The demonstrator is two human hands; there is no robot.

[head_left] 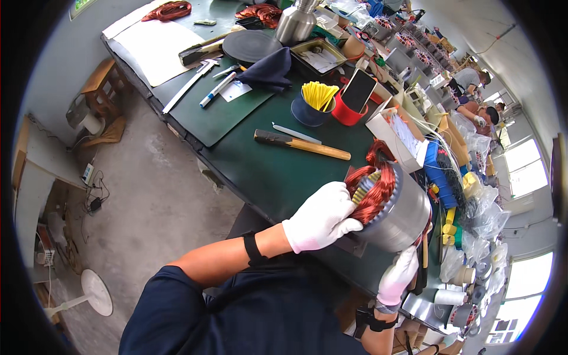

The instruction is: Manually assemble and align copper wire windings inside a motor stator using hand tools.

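Observation:
A silver cylindrical motor stator [402,219] lies on its side on the green bench top. Thick bundles of reddish copper wire, the stator winding [381,198], bulge from its left end, with a yellow-and-black striped piece [365,188] showing among them. My white-gloved left hand [322,218] is closed with its fingertips on this winding. At the opposite end, my gloved right hand [399,275] is closed around copper wire close to the stator's lower rim; its fingertips are partly hidden.
A wooden-handled tool [302,145] and a white stick [296,133] lie beyond the stator. Behind them stand a cup of yellow strips [313,106] and a red holder with a phone [358,92]. A caliper [192,84] lies far left. White box [399,136] and plastic bags crowd the right.

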